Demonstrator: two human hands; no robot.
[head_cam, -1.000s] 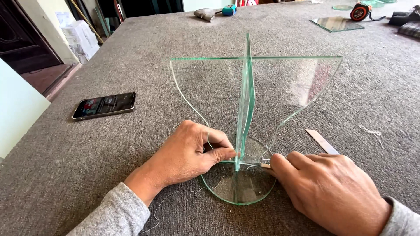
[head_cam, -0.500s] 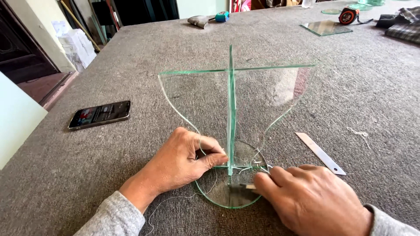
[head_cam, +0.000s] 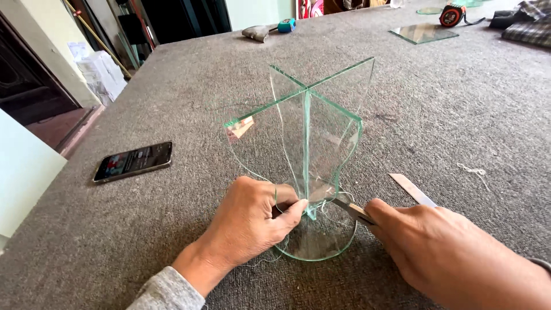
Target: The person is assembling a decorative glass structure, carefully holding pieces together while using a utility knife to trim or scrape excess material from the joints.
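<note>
A clear glass piece (head_cam: 310, 126) stands on the grey felt table: two curved panes crossed upright on a round glass base (head_cam: 321, 241). My left hand (head_cam: 249, 221) pinches the lower edge of one pane, just above the base. My right hand (head_cam: 442, 250) holds a thin metal blade (head_cam: 351, 210) whose tip touches the joint where the panes meet the base. Fine threads of glue trail around the base.
A black phone (head_cam: 133, 161) lies to the left. A metal ruler (head_cam: 410, 188) rests right of the glass. At the far edge lie a flat glass pane (head_cam: 423, 33), a tape measure (head_cam: 451, 14), a grey tool (head_cam: 256, 33) and checked cloth (head_cam: 531, 26).
The glass piece has been turned on the table, so the crossed panes now show at an angle. My hands stay at its foot, the blade still at the joint.
</note>
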